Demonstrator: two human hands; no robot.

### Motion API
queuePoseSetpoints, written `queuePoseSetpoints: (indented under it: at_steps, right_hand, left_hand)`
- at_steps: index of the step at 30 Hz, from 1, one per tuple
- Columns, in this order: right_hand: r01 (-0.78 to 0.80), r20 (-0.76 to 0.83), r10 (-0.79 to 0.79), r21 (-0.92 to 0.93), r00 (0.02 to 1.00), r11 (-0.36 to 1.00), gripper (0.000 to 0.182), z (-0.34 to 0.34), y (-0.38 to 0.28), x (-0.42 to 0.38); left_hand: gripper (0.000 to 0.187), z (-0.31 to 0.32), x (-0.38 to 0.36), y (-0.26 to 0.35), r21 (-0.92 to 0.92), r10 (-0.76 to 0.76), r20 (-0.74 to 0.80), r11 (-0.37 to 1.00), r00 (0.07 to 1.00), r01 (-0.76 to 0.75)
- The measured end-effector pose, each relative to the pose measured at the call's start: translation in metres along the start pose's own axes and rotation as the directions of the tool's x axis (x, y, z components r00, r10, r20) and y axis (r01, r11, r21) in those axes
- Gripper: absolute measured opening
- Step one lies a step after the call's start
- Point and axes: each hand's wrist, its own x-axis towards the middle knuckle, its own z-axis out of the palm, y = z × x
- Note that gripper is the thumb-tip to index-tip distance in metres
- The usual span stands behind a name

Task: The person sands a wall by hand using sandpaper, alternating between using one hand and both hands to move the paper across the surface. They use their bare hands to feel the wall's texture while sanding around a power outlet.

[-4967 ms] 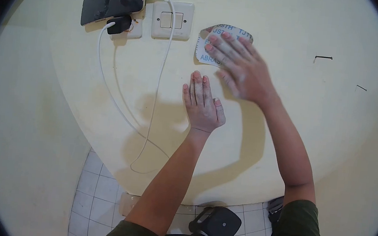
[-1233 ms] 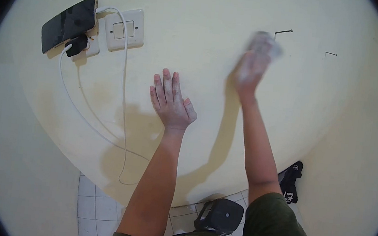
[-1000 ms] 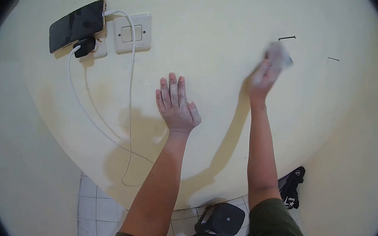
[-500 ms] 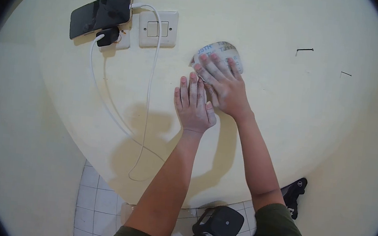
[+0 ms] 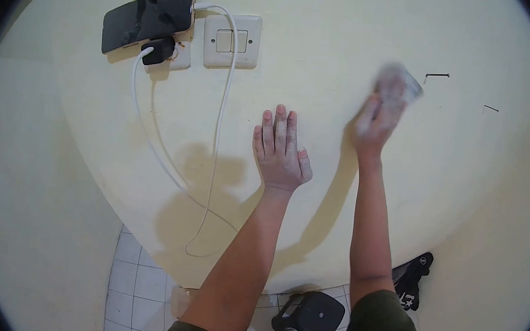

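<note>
Sandpaper (image 5: 410,84), blurred, is in the right hand (image 5: 378,118) in the head view, up at the pale wall (image 5: 317,42) just left of a nail (image 5: 438,74); a second nail (image 5: 491,108) sticks out farther right. The right fingers grasp the sheet, though blur hides exactly how they close. The left hand (image 5: 281,164) is released, palm laid on the wall, fingers straight, thumb spread. At upper left, a socket plate (image 5: 183,57) takes a black charger (image 5: 156,51); ends of white cable (image 5: 221,116) are plugged into the charger and the phone (image 5: 149,19), which rests just above it. A switch plate (image 5: 244,42) is right of the phone.
</note>
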Motion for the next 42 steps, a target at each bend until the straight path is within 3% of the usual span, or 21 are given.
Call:
queuePoseSetpoints:
  at_steps: [2, 4, 6, 10, 13, 15, 17, 20, 21, 23, 24, 26, 28, 31, 32, 35, 36, 37, 39, 41, 42]
  right_hand:
    - [-0.221, -0.207, 0.207, -0.047, 0.956, 0.974, 0.058, 0.011, 0.006, -0.004]
    - [0.143, 0.119, -0.136, -0.051, 0.984, 0.988, 0.060, 0.010, -0.019, -0.011]
    - [0.398, 0.449, -0.348, -0.019, 0.823, 0.917, 0.062, -0.014, -0.050, -0.010]
    - [0.013, -0.127, -0.021, -0.063, 0.992, 0.998, 0.060, -0.005, 0.028, 0.005]
    - [-0.075, -0.232, 0.046, -0.119, 0.972, 0.990, 0.060, -0.001, 0.038, 0.003]
    - [0.255, 0.078, -0.254, 0.003, 0.964, 0.967, 0.062, -0.009, -0.008, -0.011]
    - [0.423, 0.490, -0.399, 0.065, 0.775, 0.904, 0.062, -0.030, -0.018, -0.009]
    - [0.221, 0.041, -0.219, -0.041, 0.975, 0.975, 0.065, -0.020, 0.054, 0.005]
    - [0.023, -0.049, -0.028, -0.097, 0.998, 0.995, 0.067, -0.017, 0.057, 0.010]
    - [-0.379, -0.250, 0.336, -0.148, 0.908, 0.913, 0.069, -0.012, 0.062, 0.013]
    - [-0.203, -0.279, 0.133, -0.242, 0.951, 0.949, 0.069, 0.006, 0.055, 0.007]
    - [0.160, 0.106, -0.140, -0.223, 0.985, 0.962, 0.065, -0.012, 0.024, 0.007]
    - [0.473, 0.453, -0.395, -0.069, 0.799, 0.878, 0.061, -0.037, -0.005, 0.006]
    - [0.107, -0.112, -0.121, -0.125, 0.986, 0.986, 0.058, -0.019, 0.068, 0.008]
    - [-0.201, -0.198, 0.196, -0.001, 0.960, 0.980, 0.059, -0.022, 0.068, 0.012]
    - [0.007, -0.243, -0.039, -0.132, 0.969, 0.991, 0.061, 0.021, 0.042, -0.017]
    - [0.182, 0.027, -0.183, 0.038, 0.983, 0.983, 0.065, 0.001, 0.003, -0.018]
    - [0.344, 0.395, -0.346, 0.079, 0.851, 0.936, 0.069, -0.018, -0.014, -0.019]
    - [0.404, 0.457, -0.365, 0.014, 0.811, 0.915, 0.068, -0.027, -0.001, -0.011]
    - [0.101, 0.076, -0.095, -0.068, 0.993, 0.993, 0.067, -0.013, 0.026, -0.005]
    - [-0.064, -0.127, 0.055, -0.062, 0.990, 0.996, 0.067, -0.006, 0.035, -0.007]
  left_hand:
    - [0.065, -0.001, -0.001, 0.000, -0.002, 0.002, -0.006, 1.000, 1.000, -0.002]
    - [0.065, -0.001, 0.001, 0.000, -0.002, -0.001, -0.011, 1.000, 1.000, 0.001]
    - [0.065, -0.002, 0.000, 0.000, -0.004, -0.002, 0.003, 1.000, 1.000, 0.002]
    - [0.065, 0.001, 0.000, 0.000, -0.005, 0.008, -0.027, 1.000, 1.000, -0.009]
    - [0.065, 0.001, 0.001, 0.000, -0.003, 0.004, -0.032, 1.000, 0.999, -0.004]
    - [0.064, 0.002, 0.001, 0.000, 0.013, 0.008, -0.031, 1.000, 0.999, -0.007]
    - [0.064, 0.001, 0.000, 0.001, 0.002, 0.007, -0.027, 1.000, 1.000, -0.007]
    - [0.064, 0.002, 0.001, 0.000, -0.001, 0.009, -0.044, 1.000, 0.999, -0.009]
    - [0.064, 0.003, 0.002, 0.000, -0.002, 0.011, -0.049, 1.000, 0.999, -0.011]
    - [0.064, 0.003, 0.001, -0.001, -0.005, 0.013, -0.053, 1.000, 0.998, -0.013]
    - [0.064, 0.004, 0.001, 0.000, -0.004, 0.011, -0.057, 1.000, 0.998, -0.011]
    - [0.064, 0.003, 0.003, 0.000, -0.004, 0.007, -0.052, 1.000, 0.999, -0.007]
    - [0.063, 0.002, 0.001, 0.000, -0.004, 0.012, -0.047, 1.000, 0.999, -0.012]
    - [0.063, 0.002, 0.000, 0.000, 0.000, 0.005, -0.053, 1.000, 0.999, -0.005]
    - [0.063, 0.002, 0.001, 0.000, 0.000, 0.002, -0.049, 1.000, 0.999, -0.002]
    - [0.064, 0.003, 0.002, 0.002, 0.003, -0.008, -0.050, 1.000, 0.999, 0.008]
    - [0.064, 0.003, 0.001, 0.001, 0.005, -0.007, -0.047, 1.000, 0.999, 0.007]
    - [0.064, 0.002, -0.001, 0.001, -0.008, -0.013, -0.044, 1.000, 0.999, 0.012]
    - [0.064, 0.003, 0.001, 0.001, -0.035, -0.019, -0.055, 0.999, 0.998, 0.018]
    - [0.065, 0.004, 0.000, 0.000, -0.028, -0.010, -0.061, 1.000, 0.998, 0.009]
    - [0.065, 0.004, 0.000, 0.000, -0.027, -0.006, -0.063, 1.000, 0.998, 0.004]
